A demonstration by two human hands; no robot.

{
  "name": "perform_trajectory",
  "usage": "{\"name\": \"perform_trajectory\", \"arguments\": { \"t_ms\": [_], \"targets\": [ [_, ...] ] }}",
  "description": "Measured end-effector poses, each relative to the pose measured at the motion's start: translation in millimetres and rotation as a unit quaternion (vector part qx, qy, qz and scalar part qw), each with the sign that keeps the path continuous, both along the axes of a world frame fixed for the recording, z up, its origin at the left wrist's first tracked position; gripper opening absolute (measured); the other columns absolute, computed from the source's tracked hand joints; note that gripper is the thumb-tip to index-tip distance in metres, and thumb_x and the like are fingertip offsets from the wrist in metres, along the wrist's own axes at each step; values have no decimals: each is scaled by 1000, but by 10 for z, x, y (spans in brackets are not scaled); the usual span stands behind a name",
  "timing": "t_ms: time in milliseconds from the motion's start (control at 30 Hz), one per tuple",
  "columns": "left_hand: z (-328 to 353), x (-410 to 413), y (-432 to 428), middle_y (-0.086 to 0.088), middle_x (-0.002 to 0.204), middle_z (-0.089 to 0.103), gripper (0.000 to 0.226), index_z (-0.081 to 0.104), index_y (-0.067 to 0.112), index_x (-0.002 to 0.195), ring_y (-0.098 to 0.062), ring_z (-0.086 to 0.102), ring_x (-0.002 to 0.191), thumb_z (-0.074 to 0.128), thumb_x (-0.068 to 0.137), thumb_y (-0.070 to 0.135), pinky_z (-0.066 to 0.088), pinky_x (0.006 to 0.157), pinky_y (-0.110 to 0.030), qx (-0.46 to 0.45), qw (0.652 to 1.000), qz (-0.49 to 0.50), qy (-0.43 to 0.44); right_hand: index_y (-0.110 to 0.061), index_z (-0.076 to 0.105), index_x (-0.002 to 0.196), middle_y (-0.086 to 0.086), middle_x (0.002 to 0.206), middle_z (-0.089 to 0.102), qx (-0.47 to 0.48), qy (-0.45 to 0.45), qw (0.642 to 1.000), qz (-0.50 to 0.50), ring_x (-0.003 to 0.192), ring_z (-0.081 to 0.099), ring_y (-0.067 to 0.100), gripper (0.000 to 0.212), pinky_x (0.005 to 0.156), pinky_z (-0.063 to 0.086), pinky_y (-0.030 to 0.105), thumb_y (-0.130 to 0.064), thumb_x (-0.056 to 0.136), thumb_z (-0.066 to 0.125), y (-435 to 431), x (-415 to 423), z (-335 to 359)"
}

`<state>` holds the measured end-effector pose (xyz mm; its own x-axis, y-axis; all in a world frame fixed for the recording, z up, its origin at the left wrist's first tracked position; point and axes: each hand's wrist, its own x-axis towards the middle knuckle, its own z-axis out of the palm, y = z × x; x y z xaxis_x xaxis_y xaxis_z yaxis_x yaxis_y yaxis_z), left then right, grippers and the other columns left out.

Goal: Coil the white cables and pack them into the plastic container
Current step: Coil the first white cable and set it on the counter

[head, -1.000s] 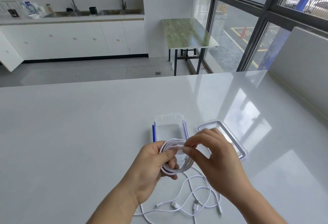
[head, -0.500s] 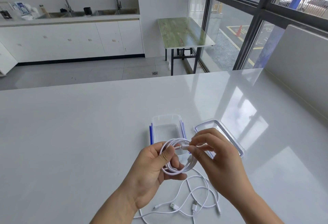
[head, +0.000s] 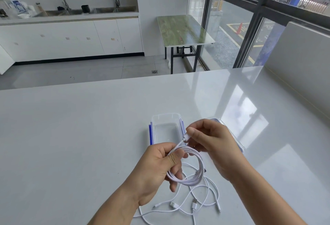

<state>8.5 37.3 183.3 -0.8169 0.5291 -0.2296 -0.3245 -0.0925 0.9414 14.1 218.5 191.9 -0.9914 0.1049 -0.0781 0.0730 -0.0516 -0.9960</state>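
The looped white cable is gripped in my left hand above the glossy white table. My right hand pinches its plug, near the clear rectangular plastic container

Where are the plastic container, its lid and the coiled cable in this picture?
plastic container [head: 165, 133], head view, on its clear floor.
lid [head: 235, 140], head view, on its exposed right edge.
coiled cable [head: 198, 178], head view, on the loop's lower right bundle.
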Motion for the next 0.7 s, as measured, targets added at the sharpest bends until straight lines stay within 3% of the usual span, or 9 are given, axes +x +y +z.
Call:
{"name": "perform_trajectory", "arguments": {
  "t_ms": [167, 367, 500, 567, 700],
  "targets": [
    [-21, -9, -46, -3, 50, 44, 25, 72, 9, 84, -18, 50, 49, 64, 86, 32, 44, 39, -26, 52, 998, 21, -27, 0, 69, 90, 24, 82, 69, -164, -82, 983, 22, 67, 68, 27, 22, 60, 56, 32, -18, 80, 76, -57, 113, -149],
    [-100, 10, 19, -5, 50, 47, 22, 72, 11, 85, -18, 50, 50, 65, 83, 32, 51, 44, -31, 18, 996, 92, -5, -4, 74, 85, 20, 82, 75, -104, -66, 992, 17, 69, 70, 27, 11, 65, 56, 33, -8, 75, 77, -97, 211, -217],
    [-132, 9, 63, -7, 49, 48, 24, 65, 18, 106, -21, 52, 48, 67, 85, 30, 55, 46, -36, -19, 990, 133, 32, -7, 74, 79, 25, 82, 75, -84, -76, 993, 37, 72, 70, 29, 17, 66, 57, 33, -18, 69, 83, -24, 213, -142],
    [-126, -15, 72, -7, 48, 47, 11, 74, 24, 96, -20, 50, 46, 63, 93, 22, 56, 46, -37, -46, 986, 141, 74, -7, 75, 78, 25, 83, 75, -86, -86, 991, 57, 77, 71, 31, 23, 69, 58, 35, -25, 66, 84, -4, 211, -135],
    [-155, -35, 63, 1, 47, 50, 18, 75, 26, 85, -19, 54, 39, 60, 97, 24, 55, 42, -34, -126, 970, 148, 147, 2, 74, 85, 30, 86, 72, -148, -88, 983, 62, 79, 71, 34, 37, 72, 59, 39, -36, 81, 74, -37, 223, -150]
  ]
}}
